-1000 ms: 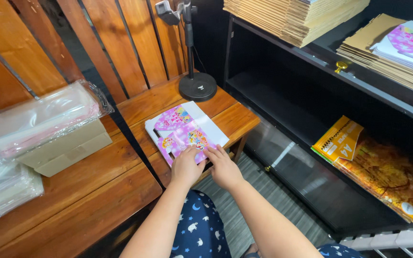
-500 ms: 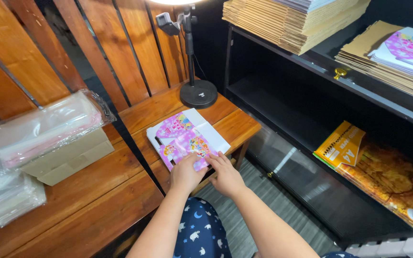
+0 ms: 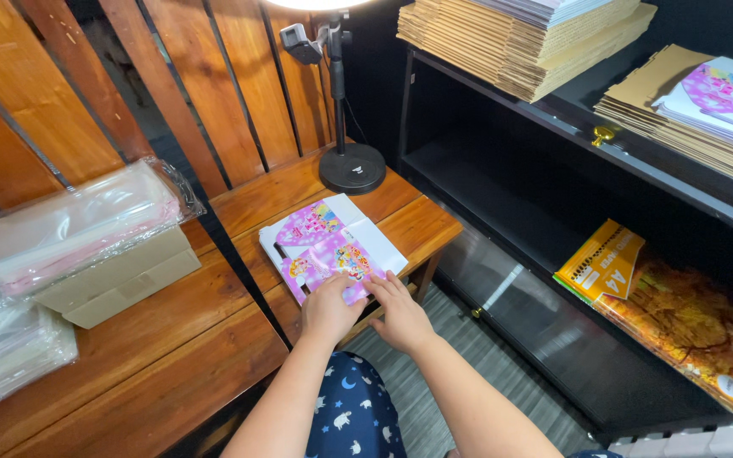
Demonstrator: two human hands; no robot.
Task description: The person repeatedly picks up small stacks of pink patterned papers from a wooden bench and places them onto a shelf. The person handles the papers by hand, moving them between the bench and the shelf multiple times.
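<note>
Here both hands press flat, open, on pink box | lamp base behind | plastic bags left

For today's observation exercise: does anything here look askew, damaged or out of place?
Mildly. The pink printed flat box lies skewed across the wooden table's planks, under the left hand and right hand. Nothing looks spilled or damaged.

Pretty bright and warm overall, light pouring down from the round glowing lamp head at the top edge, which is blown out white. The glossy black cabinet floor catches a pale streak of glare, and the deep black shelf interior stays dark. Clear plastic-wrapped packs shine a bit. Focus looks sharp mid-frame, with wide-angle stretching toward the corners.
</note>
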